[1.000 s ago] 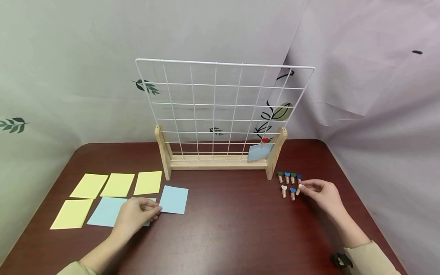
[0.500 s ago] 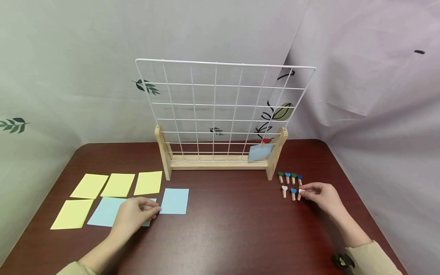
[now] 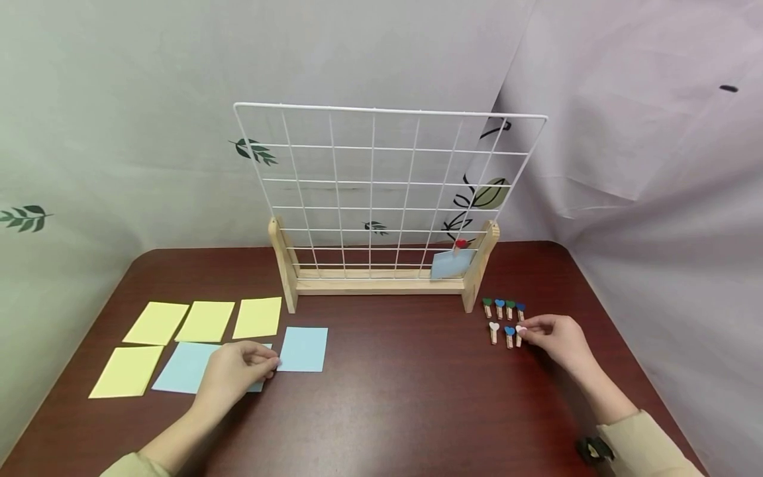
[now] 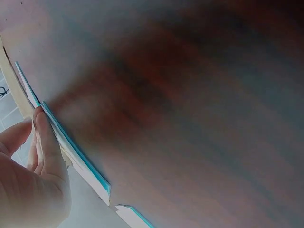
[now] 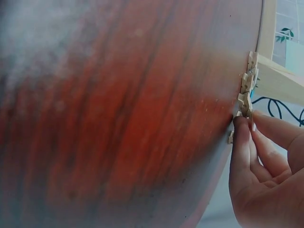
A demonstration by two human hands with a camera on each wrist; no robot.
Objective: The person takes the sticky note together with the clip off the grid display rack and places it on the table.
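My left hand (image 3: 235,371) is at the lower left corner of a light blue sticky note (image 3: 305,349), pinching that corner while the note lies on the table. Under this hand, partly hidden, are more blue notes (image 3: 183,366). On the right, my right hand (image 3: 559,341) pinches a small wooden clothespin (image 3: 518,339) with a white heart. Beside it lies a blue-heart clothespin (image 3: 509,336), then a white-heart clothespin (image 3: 493,332). Behind them a row of green- and blue-heart clothespins (image 3: 499,308) stretches across. In the right wrist view, finger and thumb meet at the pins' end.
A white wire grid (image 3: 390,180) stands in a wooden base (image 3: 378,286) at the back. Clipped low on its right is a blue note (image 3: 450,264) under a red-heart clothespin (image 3: 459,245). Several yellow notes (image 3: 204,321) lie at the left; a curtain (image 3: 656,165) closes the right side.
The blue note at my left fingertips has turned slightly and now lies straighter. My right hand has brought the white-heart clothespin from a tilt to nearly upright, in line beside the blue-heart one.
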